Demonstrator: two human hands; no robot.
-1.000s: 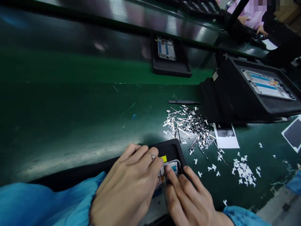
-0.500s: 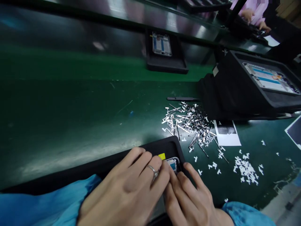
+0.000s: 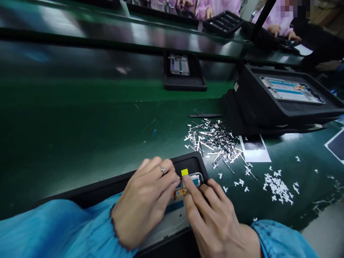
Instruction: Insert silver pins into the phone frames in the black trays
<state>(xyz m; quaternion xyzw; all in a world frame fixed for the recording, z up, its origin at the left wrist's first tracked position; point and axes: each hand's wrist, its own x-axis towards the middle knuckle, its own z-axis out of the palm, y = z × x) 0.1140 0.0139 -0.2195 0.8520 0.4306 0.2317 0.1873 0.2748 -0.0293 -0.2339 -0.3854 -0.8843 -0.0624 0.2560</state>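
A phone-like device with a metal frame (image 3: 172, 227) lies in a black tray (image 3: 188, 161) in front of me. It has blue strips, an orange flex cable (image 3: 179, 192) and a yellow tab (image 3: 184, 172) at its upper edge. Over the device's left part is my left hand (image 3: 147, 195), closed, with its fingertips at the frame's upper edge beside the cable. My right hand (image 3: 212, 215) is closed too, its index fingertip pressed down just below the yellow tab. Whatever either hand pinches is hidden by the fingers.
Dark and silvery strips (image 3: 217, 139) lie heaped beyond the tray, near black tweezers (image 3: 205, 115). White T-shaped pieces (image 3: 278, 186) are scattered at right. Stacked black trays (image 3: 282, 111) and another tray (image 3: 185, 87) hold similar devices. Co-workers in pink (image 3: 217, 7) sit opposite.
My left hand has shifted left and my right index finger now presses near the yellow tab. More of the device and its orange cable shows. The camera view has tilted up slightly.
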